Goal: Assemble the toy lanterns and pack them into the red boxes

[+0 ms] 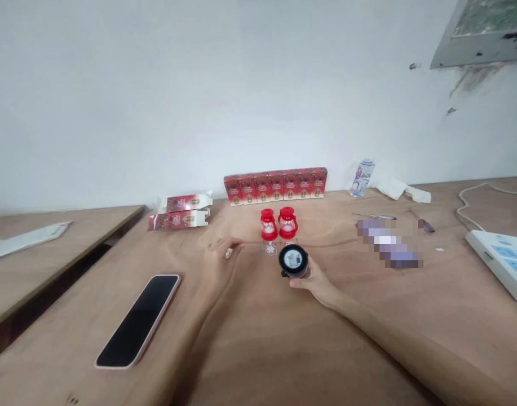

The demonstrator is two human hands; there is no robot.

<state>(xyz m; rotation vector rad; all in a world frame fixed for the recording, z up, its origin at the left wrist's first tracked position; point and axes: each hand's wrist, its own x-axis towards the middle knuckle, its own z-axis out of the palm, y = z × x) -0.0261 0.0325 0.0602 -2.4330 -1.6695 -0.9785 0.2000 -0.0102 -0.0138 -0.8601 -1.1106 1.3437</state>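
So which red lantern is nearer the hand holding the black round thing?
The red lantern on the right. It stands just beyond the black round thing in the right hand; the other red lantern stands to its left, farther from that hand.

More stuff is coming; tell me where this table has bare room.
Bare tabletop shows between the left forearm and right forearm; between the phone and the opened boxes; and between the right forearm, pixelated item and white box. It is crowded around and beyond the right hand: black item, two red lanterns, row of red boxes.
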